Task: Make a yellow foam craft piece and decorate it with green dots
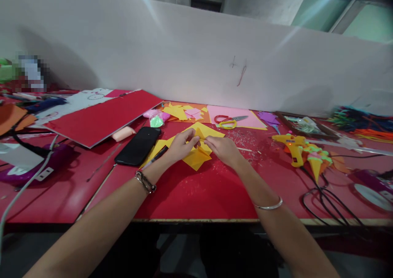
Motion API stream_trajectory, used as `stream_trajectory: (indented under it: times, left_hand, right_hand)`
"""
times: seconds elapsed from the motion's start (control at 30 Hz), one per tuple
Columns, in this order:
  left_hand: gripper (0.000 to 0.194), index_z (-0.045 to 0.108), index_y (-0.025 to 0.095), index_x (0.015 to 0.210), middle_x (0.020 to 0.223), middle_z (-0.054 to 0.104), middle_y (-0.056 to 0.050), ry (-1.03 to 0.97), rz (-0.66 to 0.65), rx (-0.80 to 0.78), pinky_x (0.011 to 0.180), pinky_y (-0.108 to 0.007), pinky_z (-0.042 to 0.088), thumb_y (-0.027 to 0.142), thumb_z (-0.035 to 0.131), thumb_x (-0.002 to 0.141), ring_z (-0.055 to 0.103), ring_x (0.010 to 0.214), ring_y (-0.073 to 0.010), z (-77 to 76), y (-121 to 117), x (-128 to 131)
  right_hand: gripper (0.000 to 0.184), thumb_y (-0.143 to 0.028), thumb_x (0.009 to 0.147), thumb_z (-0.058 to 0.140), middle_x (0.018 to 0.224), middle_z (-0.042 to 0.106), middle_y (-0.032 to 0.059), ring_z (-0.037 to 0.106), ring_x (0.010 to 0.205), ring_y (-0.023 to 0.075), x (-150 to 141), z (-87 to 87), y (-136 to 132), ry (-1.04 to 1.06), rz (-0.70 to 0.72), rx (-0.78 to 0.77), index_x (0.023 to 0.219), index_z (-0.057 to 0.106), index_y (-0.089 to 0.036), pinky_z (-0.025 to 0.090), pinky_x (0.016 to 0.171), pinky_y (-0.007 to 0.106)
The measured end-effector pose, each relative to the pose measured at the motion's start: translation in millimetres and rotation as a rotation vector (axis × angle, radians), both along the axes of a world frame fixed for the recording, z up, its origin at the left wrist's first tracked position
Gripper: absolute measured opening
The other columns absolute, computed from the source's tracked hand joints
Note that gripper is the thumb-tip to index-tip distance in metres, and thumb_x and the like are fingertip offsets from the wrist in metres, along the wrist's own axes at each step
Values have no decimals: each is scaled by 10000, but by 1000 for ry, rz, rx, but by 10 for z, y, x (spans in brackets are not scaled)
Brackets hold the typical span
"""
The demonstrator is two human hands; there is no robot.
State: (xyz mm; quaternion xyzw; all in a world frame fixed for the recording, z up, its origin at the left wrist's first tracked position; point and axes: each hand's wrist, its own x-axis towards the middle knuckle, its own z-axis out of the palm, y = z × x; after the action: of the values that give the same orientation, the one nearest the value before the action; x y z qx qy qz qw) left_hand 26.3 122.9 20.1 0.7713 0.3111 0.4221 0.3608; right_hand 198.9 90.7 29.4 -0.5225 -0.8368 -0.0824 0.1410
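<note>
A piece of folded yellow paper (200, 135) is pinched between my two hands, over the middle of the red table. My left hand (181, 145) grips its left side with thumb and fingers. On the other side the fingertips of my right hand (225, 148) close on it. Parts of the fold are hidden by my fingers. More yellow paper (196, 161) lies under and around the hands. Beside my left wrist are a dark marker pen (156, 156) and a black phone (138, 145).
Red-handled and yellow-handled scissors (229, 121) lie behind on pink paper (245, 115). On the right, a yellow glue gun (293, 148) rests near a decorated yellow cone (315, 165) and looped black cables (322, 200). A red board (106, 116) leans at the left.
</note>
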Motion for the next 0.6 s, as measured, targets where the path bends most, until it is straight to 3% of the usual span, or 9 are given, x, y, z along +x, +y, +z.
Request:
stream_trajectory:
  times: [0.17, 0.27, 0.43, 0.6]
  left_hand:
    - [213, 423, 163, 628, 572, 470, 27, -48, 43, -35, 528, -217, 338, 269, 427, 813, 420, 526, -76, 17, 10, 29]
    - [214, 405, 166, 612, 544, 470, 33, -89, 34, -126, 509, -213, 324, 254, 426, 806, 397, 499, -71, 37, 0, 44]
    - [211, 412, 167, 618, 543, 514, 26, -81, -8, -223, 515, -213, 344, 266, 426, 803, 427, 492, -74, 31, -12, 31]
    - [226, 417, 167, 646, 572, 545, 15, -44, -94, -174, 541, -211, 371, 299, 406, 829, 456, 511, -73, 3, -17, 10]
  right_hand:
    - [415, -339, 919, 155, 830, 635, 81, 578, 713, 164, -58, 9, -33, -237, -50, 179, 1027, 509, -150, 244, 520, 265]
    - [437, -331, 919, 119, 859, 630, 109, 587, 713, 174, -94, 26, -52, -282, -99, 182, 1113, 463, -142, 259, 516, 274]
    - [381, -371, 909, 191, 863, 648, 79, 596, 693, 169, -109, 34, -42, -202, -112, 5, 1040, 501, -192, 268, 504, 256]
    - [383, -353, 903, 241, 742, 615, 42, 540, 653, 122, -32, 54, -29, 133, 75, -220, 808, 561, -166, 312, 570, 225]
